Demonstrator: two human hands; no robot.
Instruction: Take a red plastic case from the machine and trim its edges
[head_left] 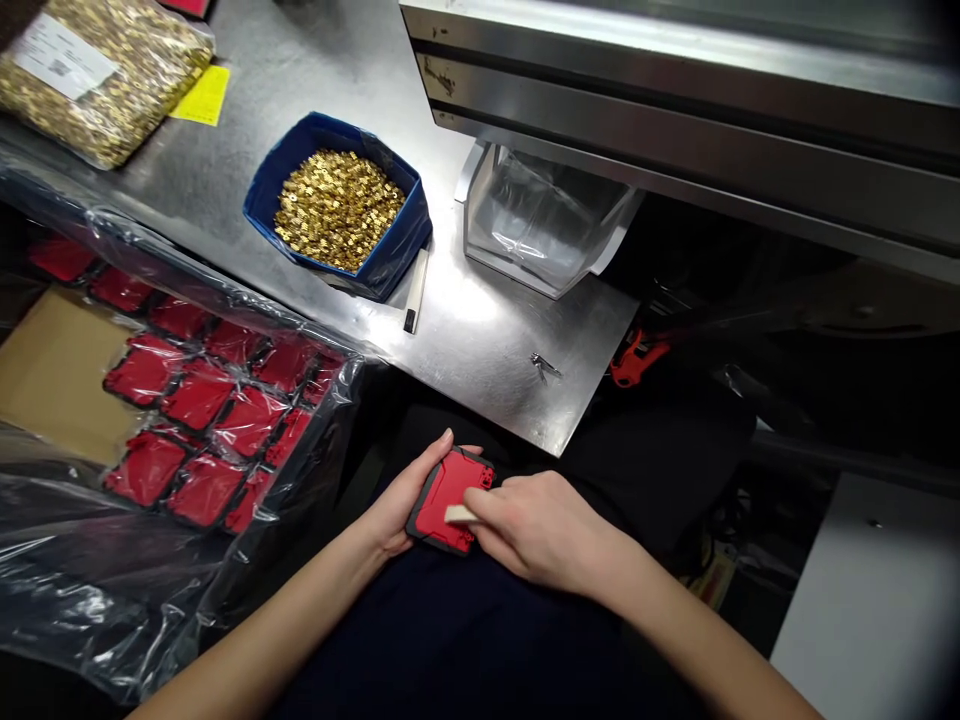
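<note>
A red plastic part with a black rim (444,492) lies tilted above my lap, just off the table's front edge. My left hand (405,500) grips it along its left side, thumb at the upper edge. My right hand (536,530) is closed on a pale flat stick (460,514), whose tip lies over the red face. Whether the tip touches the face I cannot tell. The right fingers hide part of the red part's right side. Farther off on the table stands a blue bin (391,250) holding many small brass-coloured pieces (341,210).
On the metal table (480,340) lie another pale stick with a dark end (415,292) and a small metal clipper (544,367). A plastic-lined grey bin (525,270) sits under a metal frame (675,110). Left, a lined crate (352,375) holds several red parts (196,393).
</note>
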